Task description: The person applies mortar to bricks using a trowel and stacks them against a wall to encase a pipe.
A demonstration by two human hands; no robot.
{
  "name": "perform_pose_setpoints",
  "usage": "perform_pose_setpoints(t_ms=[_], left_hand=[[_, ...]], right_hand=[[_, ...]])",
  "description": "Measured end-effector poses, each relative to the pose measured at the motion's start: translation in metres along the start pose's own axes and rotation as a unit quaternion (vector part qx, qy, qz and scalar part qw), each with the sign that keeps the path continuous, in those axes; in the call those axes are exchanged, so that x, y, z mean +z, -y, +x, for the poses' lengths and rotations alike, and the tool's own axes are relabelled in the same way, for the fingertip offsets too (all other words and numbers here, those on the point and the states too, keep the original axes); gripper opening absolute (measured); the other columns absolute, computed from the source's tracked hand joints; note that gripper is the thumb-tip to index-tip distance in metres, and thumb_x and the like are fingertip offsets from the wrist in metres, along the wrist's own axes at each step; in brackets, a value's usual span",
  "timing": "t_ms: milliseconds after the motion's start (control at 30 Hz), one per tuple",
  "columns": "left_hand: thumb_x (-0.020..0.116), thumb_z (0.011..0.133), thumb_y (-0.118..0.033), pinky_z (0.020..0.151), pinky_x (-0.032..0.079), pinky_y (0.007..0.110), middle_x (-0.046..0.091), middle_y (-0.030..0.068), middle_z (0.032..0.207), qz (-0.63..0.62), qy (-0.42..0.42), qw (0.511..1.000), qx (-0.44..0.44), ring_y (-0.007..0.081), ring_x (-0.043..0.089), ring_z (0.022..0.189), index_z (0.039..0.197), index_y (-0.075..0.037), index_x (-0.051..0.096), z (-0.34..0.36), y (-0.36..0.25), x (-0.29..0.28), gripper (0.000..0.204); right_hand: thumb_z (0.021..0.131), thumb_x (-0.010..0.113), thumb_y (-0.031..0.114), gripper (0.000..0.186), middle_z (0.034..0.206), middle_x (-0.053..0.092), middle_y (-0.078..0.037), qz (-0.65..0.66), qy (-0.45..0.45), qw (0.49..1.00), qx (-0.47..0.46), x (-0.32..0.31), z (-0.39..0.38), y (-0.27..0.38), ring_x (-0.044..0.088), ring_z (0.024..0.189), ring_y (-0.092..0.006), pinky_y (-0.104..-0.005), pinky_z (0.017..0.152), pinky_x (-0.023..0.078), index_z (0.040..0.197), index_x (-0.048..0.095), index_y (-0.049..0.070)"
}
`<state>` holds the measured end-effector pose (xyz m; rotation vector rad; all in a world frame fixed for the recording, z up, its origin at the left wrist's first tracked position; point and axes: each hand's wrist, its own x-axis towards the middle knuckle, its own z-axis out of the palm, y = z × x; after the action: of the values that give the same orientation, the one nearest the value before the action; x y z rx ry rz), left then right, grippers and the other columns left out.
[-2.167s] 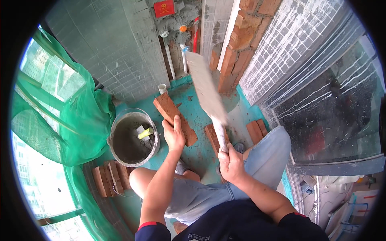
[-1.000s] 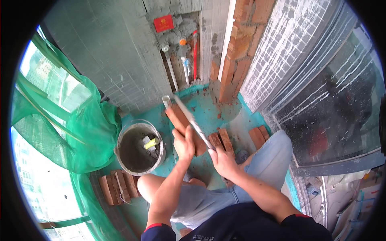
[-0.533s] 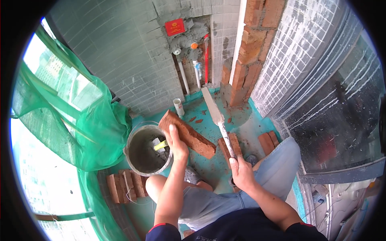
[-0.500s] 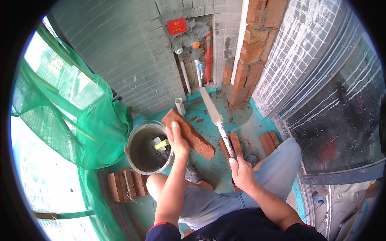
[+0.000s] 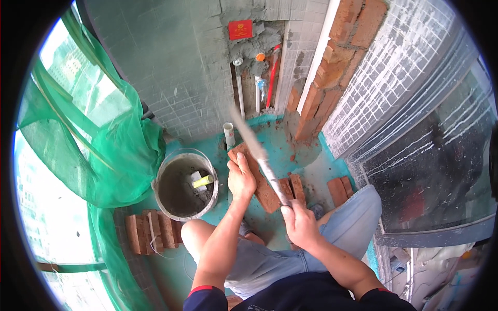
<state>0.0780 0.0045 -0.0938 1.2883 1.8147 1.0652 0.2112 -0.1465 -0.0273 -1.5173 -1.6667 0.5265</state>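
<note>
My left hand [image 5: 241,176] is closed around a red brick [image 5: 267,198], gripping its upper end above the floor between my knees. In my right hand [image 5: 301,224] is the handle of a long bricklayer's knife [image 5: 251,140], caked with grey mortar. Its blade slants up and left, crossing in front of the brick; the tip is blurred. Whether blade and brick touch, I cannot tell. Left of my left hand stands a bucket [image 5: 160,194] of grey mortar, with a yellow-handled tool [image 5: 203,181] lying in it.
Bricks [image 5: 149,232] are stacked left of my knee, and more bricks [image 5: 340,190] lie by the right wall. A short white pipe [image 5: 229,134] stands up from the floor. Pipes [image 5: 273,78] run in the wall recess ahead, beside a brick column [image 5: 332,72]. Green netting [image 5: 124,160] hangs left.
The brick has shifted right and turned more upright in my left hand. My right hand has moved slightly left, swinging the knife's blade left across the brick. The view has shifted a little.
</note>
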Motion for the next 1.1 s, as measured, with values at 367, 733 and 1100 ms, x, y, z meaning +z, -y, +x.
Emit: perform_pose_setpoints(t_ms=[367, 733, 1100], left_hand=[[0.038, 0.097, -0.053, 0.069, 0.047, 0.055, 0.062, 0.0322, 0.086, 0.063, -0.023, 0.997, 0.047, 0.0509, 0.060, 0.079, 0.095, 0.003, 0.043, 0.001, 0.009, 0.009, 0.056], [0.041, 0.097, -0.052, 0.068, 0.046, 0.056, 0.062, 0.0345, 0.087, 0.025, -0.038, 0.996, 0.077, 0.0521, 0.059, 0.080, 0.096, 0.003, 0.042, -0.002, 0.011, 0.012, 0.055], [0.043, 0.098, -0.047, 0.071, 0.045, 0.054, 0.061, 0.0314, 0.087, 0.013, -0.003, 0.997, 0.077, 0.0513, 0.058, 0.083, 0.095, 0.003, 0.045, -0.010, -0.007, 0.019, 0.051]], right_hand=[[0.098, 0.048, 0.032, 0.034, 0.068, 0.059, -0.027, -0.091, 0.032, 0.982, 0.161, 0.015, -0.015, -0.054, 0.058, 0.067, -0.0488, -0.0555, 0.059, 0.045, 0.088, 0.052, 0.001], [0.097, 0.051, 0.030, 0.031, 0.065, 0.058, -0.027, -0.085, 0.052, 0.989, 0.111, 0.021, -0.021, -0.063, 0.059, 0.063, -0.0472, -0.0518, 0.055, 0.046, 0.094, 0.055, -0.001], [0.098, 0.051, 0.026, 0.028, 0.065, 0.059, -0.025, 0.018, -0.040, 0.998, 0.038, -0.017, -0.012, -0.018, 0.060, 0.063, -0.0450, -0.0517, 0.054, 0.046, 0.089, 0.053, -0.001]])
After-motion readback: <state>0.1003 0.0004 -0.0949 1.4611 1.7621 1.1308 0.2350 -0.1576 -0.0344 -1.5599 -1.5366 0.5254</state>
